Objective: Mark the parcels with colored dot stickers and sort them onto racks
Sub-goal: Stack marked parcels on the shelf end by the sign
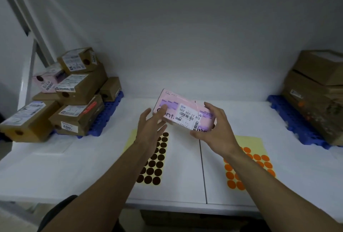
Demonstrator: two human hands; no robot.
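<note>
At the left end of the counter, the left stack of parcels is sitting crookedly on the left rack. Adding another box carelessly is probably risking a slide off the edge. Nearer the middle, the pink parcel is hanging tilted above the counter, and the right hand is doing the carrying, with fingers over the top and thumb underneath clamping the right end. The left hand is lying open with its fingers spread and the tips at the parcel's left end. Blur is making it hard to tell whether they are actually touching. Held by one end like this, the parcel is likely at risk of pivoting down and dropping onto the brown dot sheet below. No dot is showing on the faces turned this way, so the parcel is also at risk of going out unmarked or marked in the wrong colour, as the orange dot sheet is lying just as near. Behind everything, a plain white wall is rising, with a metal frame slanting across it at the left. The counter is running white in two panels, which are meeting at a dark seam. The right stack of brown boxes is resting on the right rack at the far end.
</note>
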